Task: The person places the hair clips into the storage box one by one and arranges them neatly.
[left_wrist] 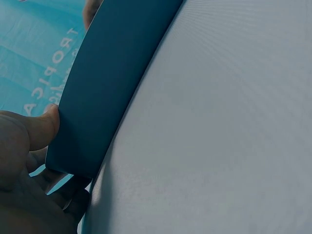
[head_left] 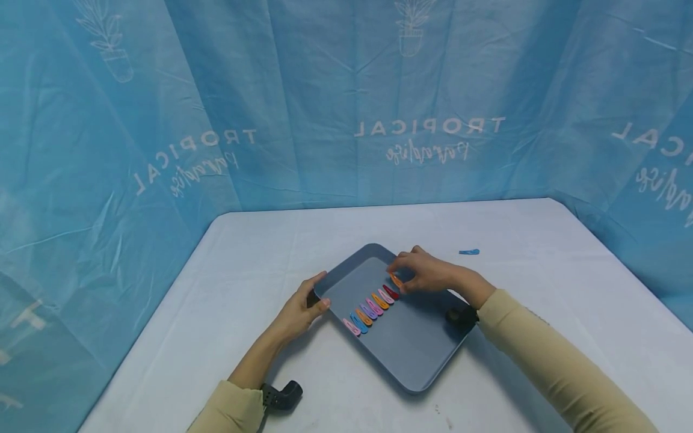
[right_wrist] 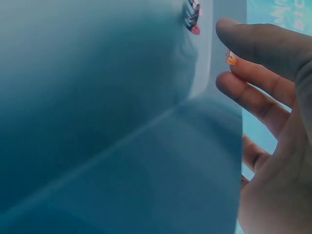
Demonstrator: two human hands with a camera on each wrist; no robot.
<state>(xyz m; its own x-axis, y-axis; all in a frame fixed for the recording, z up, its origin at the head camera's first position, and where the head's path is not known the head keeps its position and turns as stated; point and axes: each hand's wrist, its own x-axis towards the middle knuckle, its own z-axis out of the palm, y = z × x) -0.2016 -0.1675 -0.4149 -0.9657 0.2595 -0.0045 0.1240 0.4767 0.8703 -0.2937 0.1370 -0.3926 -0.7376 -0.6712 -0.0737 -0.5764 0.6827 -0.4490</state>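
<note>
A grey-blue tray lies turned at an angle on the table. My left hand grips its left corner; in the left wrist view the thumb is at the wall's edge, with fingers around the corner. Over the tray's far right side, my right hand pinches an orange snap hair clip between thumb and fingertips. The clip shows only partly in the right wrist view. Beside it starts a slanted row of several snap clips in the tray, from a red clip to a pink clip.
A blue snap clip lies on the white tabletop, beyond the tray to the right. Behind the table hangs a blue printed curtain. Each wrist wears a black camera mount, the left one near the table's front.
</note>
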